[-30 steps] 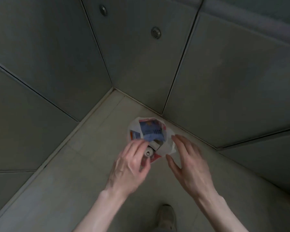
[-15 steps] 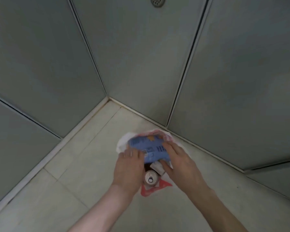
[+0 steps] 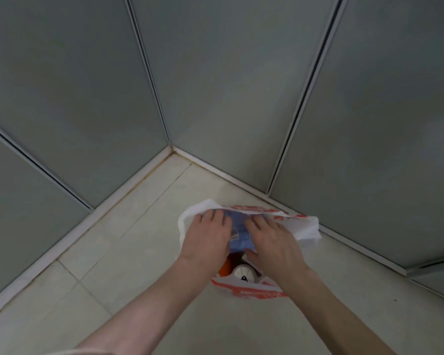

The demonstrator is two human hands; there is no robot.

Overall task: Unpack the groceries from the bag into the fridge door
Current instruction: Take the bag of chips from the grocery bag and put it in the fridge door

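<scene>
A white plastic bag with red print (image 3: 304, 225) lies open on the pale floor in a corner. Inside it a blue packet (image 3: 239, 231) lies on top, with a silver can top (image 3: 244, 272) and something orange (image 3: 226, 269) below it. My left hand (image 3: 205, 237) grips the packet's left side. My right hand (image 3: 272, 242) grips its right side. Both hands cover most of the packet. No fridge door is in view.
Grey-green panels (image 3: 87, 98) with dark seams rise on the left and right and meet in the corner behind the bag. The floor (image 3: 113, 265) is pale tile with thin joints.
Both hands went from hovering over the bag's mouth to closing on the blue packet. The view has moved closer and lower over the bag, which has spread wider.
</scene>
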